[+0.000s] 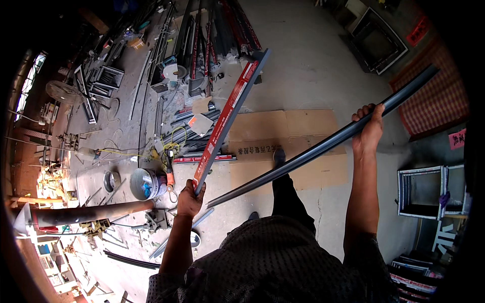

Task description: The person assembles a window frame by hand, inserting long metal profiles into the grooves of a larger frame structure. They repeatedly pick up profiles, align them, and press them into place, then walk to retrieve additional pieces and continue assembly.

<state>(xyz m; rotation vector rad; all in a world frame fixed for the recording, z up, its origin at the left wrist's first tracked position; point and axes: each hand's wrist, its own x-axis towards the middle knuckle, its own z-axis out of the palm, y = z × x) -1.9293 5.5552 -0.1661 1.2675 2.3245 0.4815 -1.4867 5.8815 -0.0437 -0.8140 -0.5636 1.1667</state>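
Note:
My left hand point(191, 198) is closed round the near end of a metal profile bar point(227, 116), which has a red printed film along one face and slants up and away to the right. In my right hand point(370, 127) is a long dark grey metal profile point(308, 151), gripped toward its far right end. That dark profile runs diagonally across me, its lower left end close to my left hand but apart from it. Below the two bars, a flattened cardboard sheet point(323, 171) lies on the floor, with my foot point(279, 156) at its middle.
Long profiles point(202, 40) lie bundled at the back, beside a saw with a round disc point(174, 72). At left stand a bucket point(143, 184) and a fan point(61, 91). Yellow cable point(177, 139) trails over cut pieces. Window frames point(422, 192) lean at right, near a checked cloth point(429, 96).

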